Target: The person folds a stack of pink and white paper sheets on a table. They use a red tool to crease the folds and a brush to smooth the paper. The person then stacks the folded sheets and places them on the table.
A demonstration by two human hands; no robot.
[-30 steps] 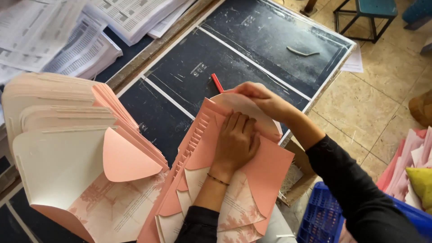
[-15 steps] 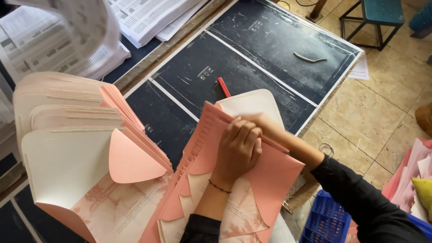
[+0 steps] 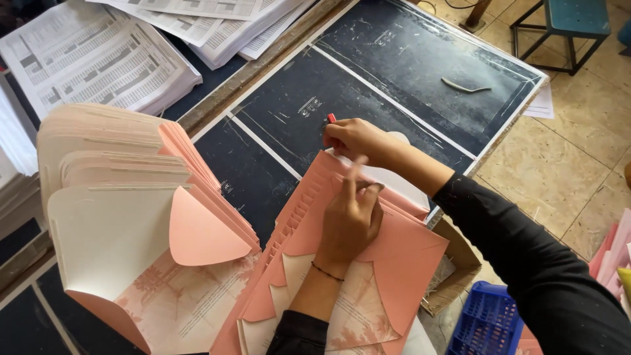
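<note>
Two stacks of pink envelopes [image 3: 342,276]; left hand [image 3: 350,220] presses flat, right hand [image 3: 355,139] grips red stick [image 3: 331,118] at 12 o'clock; dark board [image 3: 394,72] bare beyond.

Salmon-pink paper envelope flaps [image 3: 394,263] (faint floral print inside), scuffed black tabletop [image 3: 394,72] with white lines, blue plastic crate [image 3: 483,322].

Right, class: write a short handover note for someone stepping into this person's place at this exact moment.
Left hand: pressed flat on the top sheet of the fanned pink envelope blanks, holding nothing.
Right hand: at the stack's far edge, closed on a small red-tipped tool.
Finished side: a pile of folded envelopes stands to the left on the dark table.
Done: that folded pile.
Left: the fanned blanks lie unfolded, flaps open.
Printed sheets lie at the far left.
</note>
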